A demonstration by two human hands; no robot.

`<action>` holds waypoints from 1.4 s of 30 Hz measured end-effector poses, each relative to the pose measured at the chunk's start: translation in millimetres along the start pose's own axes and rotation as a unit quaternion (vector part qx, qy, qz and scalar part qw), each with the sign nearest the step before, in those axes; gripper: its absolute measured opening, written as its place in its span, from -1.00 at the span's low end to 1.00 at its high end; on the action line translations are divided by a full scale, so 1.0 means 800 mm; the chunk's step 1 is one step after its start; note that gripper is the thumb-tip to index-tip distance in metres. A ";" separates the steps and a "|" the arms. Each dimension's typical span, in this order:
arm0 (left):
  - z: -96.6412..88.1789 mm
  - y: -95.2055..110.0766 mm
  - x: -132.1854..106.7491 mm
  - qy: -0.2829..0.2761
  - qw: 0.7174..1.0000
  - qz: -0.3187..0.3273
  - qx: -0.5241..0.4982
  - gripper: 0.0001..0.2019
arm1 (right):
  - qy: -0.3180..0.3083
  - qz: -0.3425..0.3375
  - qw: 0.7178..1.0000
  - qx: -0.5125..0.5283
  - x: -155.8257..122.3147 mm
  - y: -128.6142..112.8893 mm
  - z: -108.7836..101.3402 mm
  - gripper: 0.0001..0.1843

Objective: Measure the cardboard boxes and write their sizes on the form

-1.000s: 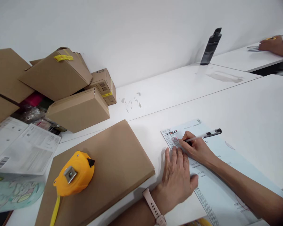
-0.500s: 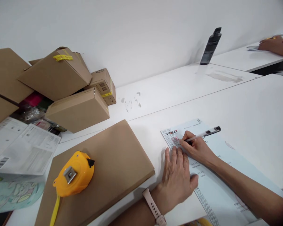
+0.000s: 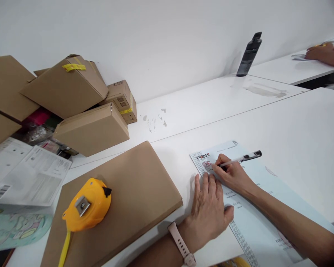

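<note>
A yellow tape measure [image 3: 87, 204] lies on a flat brown parcel [image 3: 122, 200], left of the form [image 3: 256, 207].

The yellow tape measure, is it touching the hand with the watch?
Apart. The head view shows the yellow tape measure on the flat brown parcel, with bare cardboard and white table between it and the left hand.

Light was bright and even, shadows soft; the frame bent at its edges, the left corner blurred.
</note>
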State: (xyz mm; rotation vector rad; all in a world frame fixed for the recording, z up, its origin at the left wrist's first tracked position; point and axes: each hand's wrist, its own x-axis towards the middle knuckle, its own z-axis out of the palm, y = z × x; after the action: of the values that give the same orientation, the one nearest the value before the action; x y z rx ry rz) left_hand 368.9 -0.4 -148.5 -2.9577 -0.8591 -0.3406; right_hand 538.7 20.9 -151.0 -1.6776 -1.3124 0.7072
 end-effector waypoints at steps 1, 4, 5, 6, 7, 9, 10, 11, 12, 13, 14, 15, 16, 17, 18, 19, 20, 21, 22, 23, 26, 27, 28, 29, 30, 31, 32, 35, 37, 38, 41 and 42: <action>0.000 0.000 0.000 -0.001 1.000 0.000 0.000 -0.34 | -0.002 0.002 1.000 0.000 0.000 0.000 0.000 -0.66; 0.000 -0.001 0.000 -0.005 1.000 0.001 -0.001 -0.33 | -0.003 0.004 1.000 0.000 0.001 0.001 0.001 -0.66; 0.000 -0.001 0.000 -0.006 1.000 0.001 -0.001 -0.33 | -0.002 0.005 1.000 0.001 0.001 0.002 0.001 -0.66; 0.000 -0.001 0.000 -0.006 1.000 0.002 -0.001 -0.33 | -0.001 0.005 1.000 0.001 0.001 0.002 0.000 -0.65; 0.000 -0.001 0.000 -0.008 1.000 0.001 -0.001 -0.34 | 0.000 0.005 1.000 -0.001 0.001 0.002 0.000 -0.65; -0.001 -0.001 0.000 -0.010 1.000 0.000 -0.001 -0.34 | 0.001 0.005 1.000 -0.007 0.001 0.002 0.000 -0.66; -0.001 -0.001 0.000 -0.011 1.000 0.000 -0.001 -0.34 | 0.003 0.005 1.000 -0.008 0.001 0.002 -0.001 -0.66; -0.001 -0.001 -0.001 -0.011 1.000 0.000 -0.002 -0.34 | 0.006 0.006 1.000 -0.008 0.001 0.002 -0.001 -0.67; -0.001 -0.001 -0.001 -0.011 1.000 -0.001 -0.002 -0.34 | 0.008 0.005 1.000 -0.006 0.001 0.002 -0.001 -0.67; -0.001 -0.001 -0.001 -0.010 1.000 0.000 -0.002 -0.34 | 0.009 0.005 1.000 -0.003 0.001 0.002 -0.001 -0.67; -0.001 0.000 -0.001 -0.009 1.000 0.000 -0.002 -0.34 | 0.010 0.004 1.000 -0.002 0.000 0.002 -0.001 -0.67; -0.001 0.000 -0.001 -0.009 1.000 0.000 -0.001 -0.34 | 0.010 0.003 1.000 -0.002 0.000 0.002 -0.001 -0.67; -0.001 0.000 -0.001 -0.009 1.000 0.000 -0.001 -0.34 | 0.009 0.003 1.000 -0.003 0.000 0.001 -0.001 -0.67; -0.001 0.000 -0.001 -0.009 1.000 0.000 0.000 -0.34 | 0.008 0.003 1.000 -0.004 0.000 0.001 -0.001 -0.67; -0.001 0.000 -0.001 -0.010 1.000 0.000 0.000 -0.34 | 0.007 0.004 1.000 -0.006 0.000 0.001 -0.001 -0.67; -0.001 0.000 -0.001 -0.012 1.000 0.000 -0.001 -0.34 | 0.005 0.004 1.000 -0.008 0.001 0.001 -0.001 -0.66; -0.001 0.000 -0.001 -0.015 1.000 -0.001 -0.002 -0.34 | 0.003 0.004 1.000 -0.010 0.001 0.001 -0.001 -0.66; -0.002 -0.001 -0.001 -0.018 1.000 -0.001 -0.004 -0.34 | 0.003 0.005 1.000 -0.011 0.001 0.001 -0.002 -0.67; -0.002 -0.001 -0.001 -0.020 1.000 -0.001 -0.005 -0.34 | 0.003 0.005 1.000 -0.011 0.001 0.000 -0.002 -0.67; -0.002 -0.001 -0.001 -0.021 1.000 -0.001 -0.006 -0.34 | 0.005 0.005 1.000 -0.010 0.001 0.000 -0.002 -0.68; -0.002 0.000 -0.001 -0.015 1.000 -0.002 -0.001 -0.34 | 0.009 0.003 1.000 -0.007 0.001 0.001 -0.002 -0.68; -0.001 0.000 -0.001 -0.012 1.000 -0.002 0.000 -0.34 | 0.008 0.002 1.000 -0.007 0.001 0.001 -0.002 -0.67; -0.001 0.000 -0.001 -0.010 1.000 -0.002 0.002 -0.34 | 0.006 0.001 1.000 -0.008 0.001 0.002 -0.002 -0.67; -0.001 0.001 -0.002 -0.010 1.000 -0.002 0.003 -0.34 | 0.005 0.002 1.000 -0.008 0.001 0.002 -0.002 -0.67; 0.000 0.001 -0.002 -0.010 1.000 -0.001 0.003 -0.34 | 0.004 0.002 1.000 -0.008 0.001 0.003 -0.002 -0.68; 0.000 0.001 -0.002 -0.011 1.000 -0.001 0.002 -0.34 | 0.002 0.002 1.000 -0.007 0.001 0.004 -0.002 -0.68; 0.000 0.000 -0.001 -0.013 1.000 -0.001 0.001 -0.34 | 0.001 0.002 1.000 -0.007 0.001 0.004 -0.002 -0.68; 0.000 0.000 -0.001 -0.014 1.000 -0.001 -0.002 -0.34 | 0.002 0.001 1.000 -0.009 0.001 0.005 -0.002 -0.68; -0.001 0.000 0.000 -0.015 1.000 -0.001 0.000 -0.35 | 0.004 0.001 1.000 -0.011 0.001 0.005 -0.002 -0.67; -0.001 0.000 0.000 -0.016 1.000 -0.002 0.000 -0.35 | 0.007 0.000 1.000 -0.011 0.001 0.005 -0.001 -0.68; -0.004 -0.001 0.000 -0.028 1.000 -0.004 -0.006 -0.34 | 0.023 -0.010 1.000 -0.008 0.002 0.008 -0.004 -0.69; -0.004 -0.001 0.000 -0.031 0.999 -0.004 -0.008 -0.34 | 0.032 -0.017 0.999 -0.007 0.003 0.011 -0.007 -0.70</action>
State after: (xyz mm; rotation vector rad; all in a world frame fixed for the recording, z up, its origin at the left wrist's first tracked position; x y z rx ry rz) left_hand 367.7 0.2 -145.5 -2.9946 -0.8782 -0.2574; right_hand 547.8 21.1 -155.8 -1.6704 -1.3001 0.6202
